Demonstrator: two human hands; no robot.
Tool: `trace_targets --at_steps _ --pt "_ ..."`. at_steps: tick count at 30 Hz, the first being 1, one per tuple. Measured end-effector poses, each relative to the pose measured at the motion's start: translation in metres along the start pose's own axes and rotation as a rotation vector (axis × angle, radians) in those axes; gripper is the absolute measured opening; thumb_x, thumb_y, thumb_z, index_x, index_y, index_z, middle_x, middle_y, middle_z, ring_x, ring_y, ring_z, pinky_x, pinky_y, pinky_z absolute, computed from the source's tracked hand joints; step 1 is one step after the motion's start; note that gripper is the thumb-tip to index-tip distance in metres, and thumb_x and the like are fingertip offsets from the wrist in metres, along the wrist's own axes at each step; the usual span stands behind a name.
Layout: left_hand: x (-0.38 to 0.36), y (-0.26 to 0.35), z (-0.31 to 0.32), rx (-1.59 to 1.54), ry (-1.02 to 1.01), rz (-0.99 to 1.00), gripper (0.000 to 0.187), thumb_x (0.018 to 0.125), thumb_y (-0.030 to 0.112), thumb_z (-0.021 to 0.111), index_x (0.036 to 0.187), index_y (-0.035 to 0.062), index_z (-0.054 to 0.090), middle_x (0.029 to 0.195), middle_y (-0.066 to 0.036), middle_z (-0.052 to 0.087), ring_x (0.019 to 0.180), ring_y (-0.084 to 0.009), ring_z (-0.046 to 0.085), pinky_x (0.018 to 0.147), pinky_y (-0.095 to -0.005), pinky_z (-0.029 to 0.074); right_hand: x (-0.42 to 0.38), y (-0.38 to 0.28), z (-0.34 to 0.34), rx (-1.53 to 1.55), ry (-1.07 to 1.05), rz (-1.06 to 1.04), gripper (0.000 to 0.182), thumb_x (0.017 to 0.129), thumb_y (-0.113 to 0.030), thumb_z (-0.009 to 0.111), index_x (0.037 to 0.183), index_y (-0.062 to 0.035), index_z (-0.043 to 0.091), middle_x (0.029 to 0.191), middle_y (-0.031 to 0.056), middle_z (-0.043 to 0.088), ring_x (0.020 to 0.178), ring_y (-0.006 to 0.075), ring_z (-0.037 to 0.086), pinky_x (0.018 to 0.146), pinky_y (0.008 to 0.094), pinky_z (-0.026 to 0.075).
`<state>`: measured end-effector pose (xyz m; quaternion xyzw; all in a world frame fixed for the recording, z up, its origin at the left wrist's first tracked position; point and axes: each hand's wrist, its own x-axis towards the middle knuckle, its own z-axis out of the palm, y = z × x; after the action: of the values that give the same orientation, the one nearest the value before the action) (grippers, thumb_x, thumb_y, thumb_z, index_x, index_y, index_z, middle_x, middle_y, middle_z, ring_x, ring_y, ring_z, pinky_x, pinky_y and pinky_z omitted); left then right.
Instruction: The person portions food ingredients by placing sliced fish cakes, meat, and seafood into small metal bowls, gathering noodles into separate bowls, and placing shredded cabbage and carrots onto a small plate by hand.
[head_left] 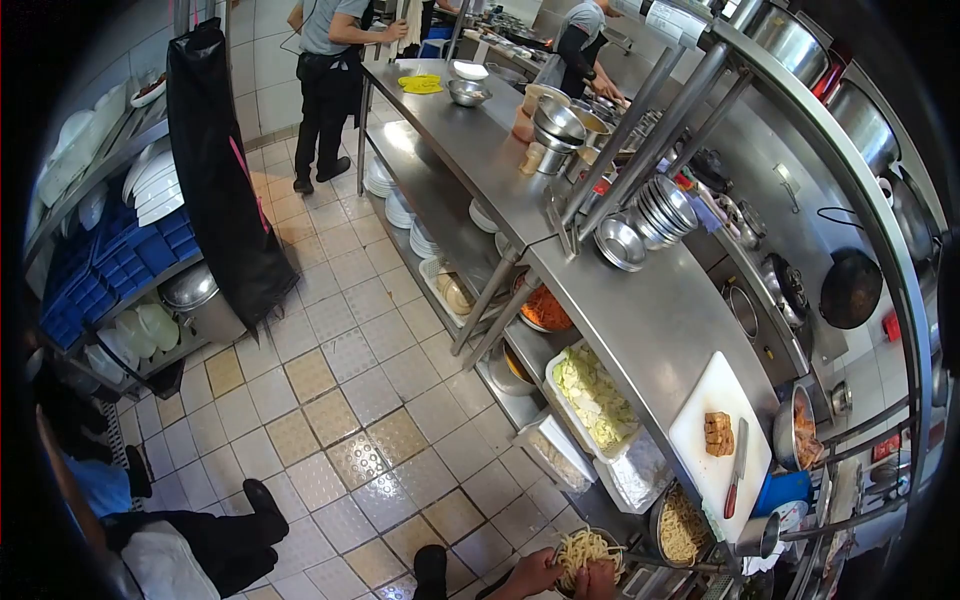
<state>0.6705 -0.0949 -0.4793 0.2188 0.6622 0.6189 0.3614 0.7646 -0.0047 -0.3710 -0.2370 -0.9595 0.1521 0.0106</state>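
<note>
Near the bottom edge, my left hand [533, 573] is at the left side of a bowl of pale noodles [583, 552], its fingers closed at the noodles and rim. My right hand [598, 578] lies over the same noodles with bent fingers; what it grips is too small to tell. To the right is a larger bowl of noodles [682, 528]. Above it, a white cutting board [692, 415] on the steel counter [600, 300] bears a browned sliced block [718, 433] and a knife with a red handle [736, 470].
Under the counter sit a tray of chopped cabbage [592, 398] and a bowl of orange shreds [545, 305]. Stacked metal bowls [660, 212] stand by the shelf posts. A person [190, 540] is at the lower left; others work at the top. Blue crates [130, 255] fill the left shelf.
</note>
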Motion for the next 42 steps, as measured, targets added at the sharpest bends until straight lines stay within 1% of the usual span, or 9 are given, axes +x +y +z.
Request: trace_targets --at_steps 11,14,16,21,25,34,37,40,42 --pt "0.002 0.037 -0.024 0.016 0.237 0.094 0.023 0.084 0.012 0.058 0.104 0.0013 0.06 0.067 -0.007 0.06 0.052 -0.0154 0.056 0.049 -0.0321 0.048 0.024 -0.012 0.01 -0.092 -0.034 0.007 0.032 0.094 -0.018 0.047 0.115 0.0052 0.053 0.107 0.0263 0.052 0.099 0.0427 0.048 0.086 0.0516 0.04" --pt "0.01 0.058 -0.047 -0.058 0.039 -0.156 0.038 0.086 0.021 0.06 0.121 0.0058 0.057 0.09 -0.011 0.067 0.076 -0.0155 0.064 0.061 -0.0376 0.052 0.028 -0.016 0.004 -0.033 -0.044 -0.039 0.034 0.094 -0.019 0.05 0.119 0.0038 0.052 0.111 0.0255 0.053 0.103 0.0425 0.048 0.089 0.0513 0.04" --pt "0.017 0.089 -0.069 -0.169 -0.075 -0.365 0.022 0.082 0.021 0.061 0.079 0.0017 0.052 0.061 -0.007 0.058 0.052 -0.0141 0.062 0.049 -0.0309 0.049 0.033 -0.02 -0.003 0.017 -0.057 -0.076 0.035 0.094 -0.019 0.052 0.122 0.0029 0.052 0.114 0.0249 0.053 0.106 0.0424 0.048 0.091 0.0511 0.04" --pt "0.023 0.102 -0.088 -0.222 -0.022 -0.353 0.021 0.081 0.019 0.062 0.075 0.0024 0.05 0.06 -0.006 0.057 0.051 -0.0138 0.061 0.048 -0.0311 0.048 0.056 -0.03 -0.042 0.116 -0.091 -0.143 0.039 0.094 -0.019 0.056 0.127 0.0011 0.051 0.12 0.0237 0.054 0.112 0.0421 0.048 0.094 0.0507 0.039" --pt "0.026 0.163 -0.119 -0.071 -0.044 -0.247 0.02 0.078 0.023 0.064 0.076 0.005 0.055 0.061 -0.009 0.061 0.054 -0.0161 0.062 0.053 -0.0338 0.048 0.084 -0.062 -0.102 0.083 0.039 -0.175 0.019 0.078 -0.017 0.069 0.096 -0.0112 0.069 0.099 0.0114 0.064 0.09 0.0307 0.059 0.077 0.0412 0.043" --pt "0.059 0.271 -0.153 -0.299 -0.139 -0.182 0.007 0.081 0.0 0.058 0.085 0.0054 0.057 0.073 -0.002 0.06 0.055 -0.0083 0.055 0.042 -0.0221 0.046 0.094 -0.117 -0.212 0.156 0.59 -0.072 0.032 0.075 -0.016 0.074 0.105 -0.0064 0.065 0.114 0.0118 0.057 0.101 0.0268 0.053 0.086 0.0379 0.04" --pt "0.072 0.291 -0.156 -0.267 -0.159 -0.16 0.008 0.081 -0.002 0.056 0.086 0.0046 0.058 0.073 -0.002 0.061 0.056 -0.0078 0.056 0.043 -0.0216 0.046 0.079 -0.085 -0.183 0.392 0.963 0.129 0.031 0.085 -0.021 0.068 0.11 -0.005 0.058 0.109 0.0096 0.056 0.102 0.0229 0.052 0.085 0.0351 0.04" --pt "0.077 0.329 -0.148 -0.254 -0.18 -0.207 0.006 0.082 -0.001 0.056 0.083 0.0043 0.056 0.074 -0.001 0.061 0.057 -0.0067 0.055 0.043 -0.0217 0.045 0.067 -0.067 -0.159 1.738 0.417 0.768 0.053 0.095 -0.053 0.047 0.12 -0.0067 0.052 0.111 0.0063 0.056 0.107 0.0208 0.052 0.094 0.0353 0.04" --pt "0.085 0.337 -0.142 -0.266 -0.218 -0.215 0.004 0.083 -0.001 0.056 0.085 0.0031 0.057 0.077 -0.003 0.065 0.058 -0.0082 0.058 0.043 -0.0214 0.046 0.077 -0.078 -0.162 2.012 0.362 0.747 0.056 0.095 -0.054 0.044 0.123 -0.0067 0.051 0.114 0.0068 0.056 0.107 0.0206 0.054 0.093 0.0361 0.041"
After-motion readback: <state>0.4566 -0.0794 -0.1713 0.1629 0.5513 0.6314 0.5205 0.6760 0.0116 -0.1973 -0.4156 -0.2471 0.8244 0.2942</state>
